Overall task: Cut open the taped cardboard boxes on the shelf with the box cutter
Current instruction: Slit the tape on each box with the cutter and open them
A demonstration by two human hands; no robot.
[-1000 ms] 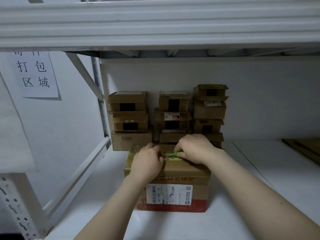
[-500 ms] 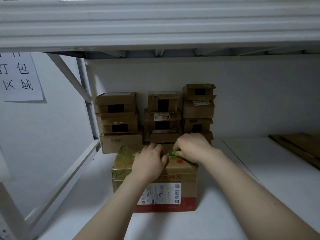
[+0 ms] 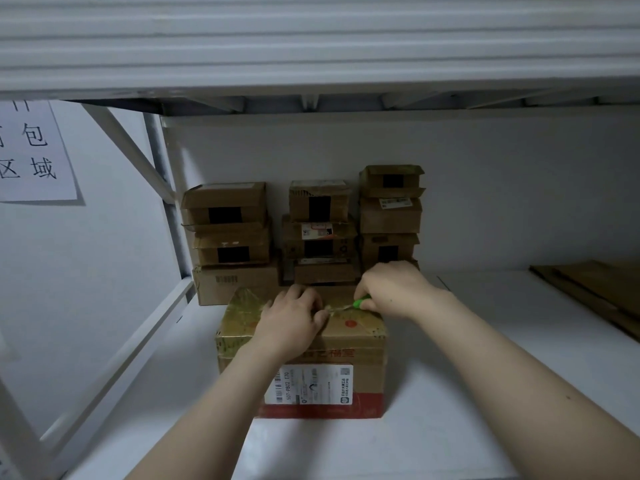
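Shelf board (image 3: 450,427): a white surface is seen nearest, and the front box is stood on it.
Front box (image 3: 367,362): it is set mid-shelf, just ahead of the stacks. Its top is wrapped in glossy yellowish tape (image 3: 242,306), and a white shipping label (image 3: 313,384) is stuck on the near face.
Left hand (image 3: 291,320): it is laid on the box top with fingers bent at the seam. Whether tape is pinched cannot be told.
Right hand (image 3: 391,289): it is closed round the box cutter, just right of the left hand.
Box cutter (image 3: 362,302): only a green piece of handle is shown, pointed toward the left fingers, and the blade is hidden.
Stacked boxes (image 3: 225,244): three stacks of smaller cartons are ranged against the back wall, several marked with black patches.
Flat cardboard (image 3: 595,289): it is laid at the far right, well apart.
Paper sign (image 3: 34,154): it is fixed to the left wall and printed with Chinese characters.
Upper shelf (image 3: 311,46): a white beam is seen overhead.
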